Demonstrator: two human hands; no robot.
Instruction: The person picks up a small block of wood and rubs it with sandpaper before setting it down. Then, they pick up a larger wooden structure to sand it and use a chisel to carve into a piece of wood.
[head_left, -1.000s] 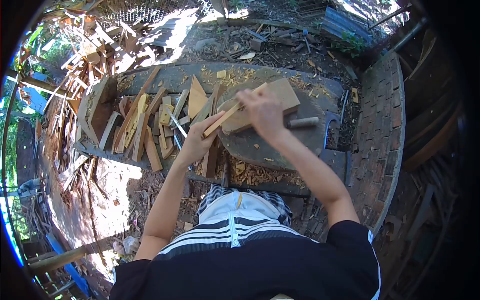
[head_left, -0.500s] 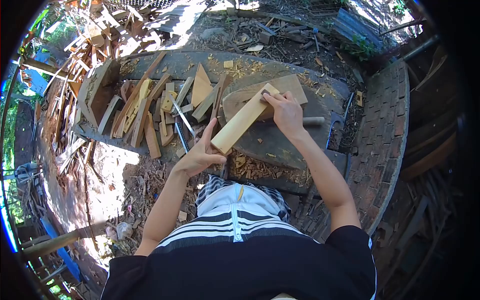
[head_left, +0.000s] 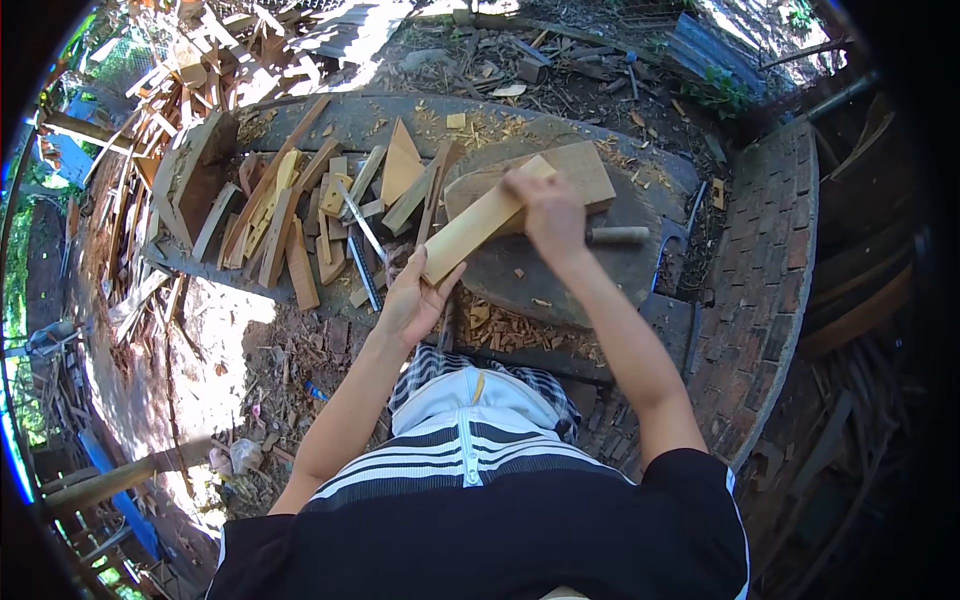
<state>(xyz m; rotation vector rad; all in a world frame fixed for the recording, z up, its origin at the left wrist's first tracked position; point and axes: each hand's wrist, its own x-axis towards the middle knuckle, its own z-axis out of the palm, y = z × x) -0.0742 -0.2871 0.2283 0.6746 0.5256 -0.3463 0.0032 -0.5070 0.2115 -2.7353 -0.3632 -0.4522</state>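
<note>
A pale, smooth length of wood (head_left: 472,226) lies at a slant in front of me, its far end over a wider board (head_left: 585,175). My left hand (head_left: 412,308) grips its near end, thumb on one side and fingers on the other. Near the far end, my right hand (head_left: 553,215) is blurred, its fingers closed and pressing a small dark block against the wood's upper face. Most of that block is hidden. Beneath lies a thick rounded wooden slab (head_left: 540,290), with a round wooden handle (head_left: 622,235) to the right.
Several wood offcuts (head_left: 285,215) crowd the bench's left side, beside a metal straight tool (head_left: 364,225) and a blue-edged ruler (head_left: 363,275). Shavings (head_left: 510,335) lie along the near edge. A curved brick wall (head_left: 755,290) stands at right; scrap wood (head_left: 205,75) is heaped back left.
My left hand has gone from spread fingers beside the wood to gripping its near end. The wood has shifted slightly up. My right hand has moved slightly left and is now blurred.
</note>
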